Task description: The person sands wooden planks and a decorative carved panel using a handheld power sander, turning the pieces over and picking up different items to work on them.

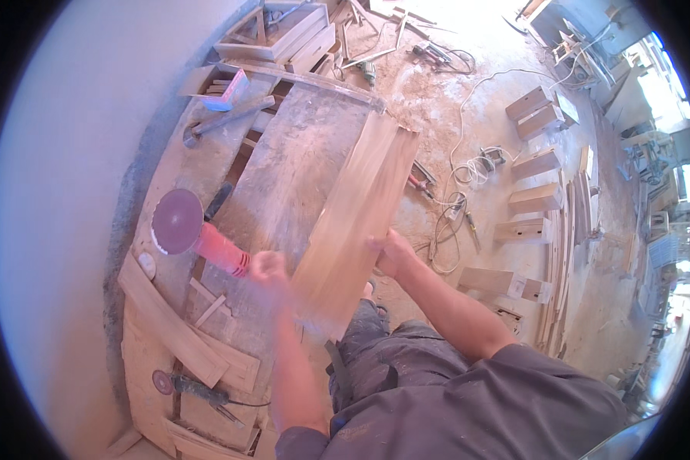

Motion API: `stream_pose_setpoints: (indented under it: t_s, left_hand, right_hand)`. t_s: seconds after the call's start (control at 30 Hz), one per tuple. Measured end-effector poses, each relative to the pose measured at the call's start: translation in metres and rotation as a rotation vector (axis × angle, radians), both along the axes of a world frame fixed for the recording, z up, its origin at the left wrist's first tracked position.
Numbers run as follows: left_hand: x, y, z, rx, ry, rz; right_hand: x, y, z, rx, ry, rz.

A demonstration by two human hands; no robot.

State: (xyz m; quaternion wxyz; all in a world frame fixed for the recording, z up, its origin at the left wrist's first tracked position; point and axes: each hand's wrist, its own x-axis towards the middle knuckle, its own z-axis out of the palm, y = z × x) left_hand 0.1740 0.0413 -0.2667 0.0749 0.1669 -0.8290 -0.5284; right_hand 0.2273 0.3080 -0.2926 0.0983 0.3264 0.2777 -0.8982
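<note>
A long wooden board lies slanted over the right edge of the dusty workbench. My right hand is closed on the board's right edge near its lower end, and that near end is smeared by motion. Curled and blurred, my left hand is between the board and the tail of a red angle grinder. The grinder rests on the bench with its round sanding disc turned upward. Blur hides whether my left fingers touch the grinder or hold anything.
A second grinder and wood offcuts lie at the near left. A hammer and small box are farther up the bench. Cords, power tools and several wooden box pieces cover the floor to the right.
</note>
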Motion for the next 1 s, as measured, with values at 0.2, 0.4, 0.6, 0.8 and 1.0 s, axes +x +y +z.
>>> stream_pose_setpoints:
  t_s: [0.2, 0.4, 0.6, 0.8, 1.0]
  left_hand:
    - [-0.074, -0.087, -0.031, -0.532, -0.318, 0.499]
    - [-0.129, -0.073, -0.025, -0.069, -0.485, 0.461]
    - [-0.126, -0.100, -0.042, -0.057, -0.428, 0.371]
    - [-0.121, -0.112, -0.035, 0.025, -0.374, 0.323]
    - [-0.073, -0.110, -0.035, 0.674, -0.307, 0.516]
  right_hand:
    - [-0.129, 0.034, -0.050, 0.089, -0.055, -0.068]
    - [-0.212, 0.029, -0.051, 0.125, -0.019, -0.076]
    - [-0.238, 0.003, -0.049, 0.404, -0.206, 0.405]
    - [-0.243, 0.012, -0.051, 0.578, -0.187, 0.739]
    - [-0.220, -0.004, -0.045, 1.010, -0.092, 0.765]
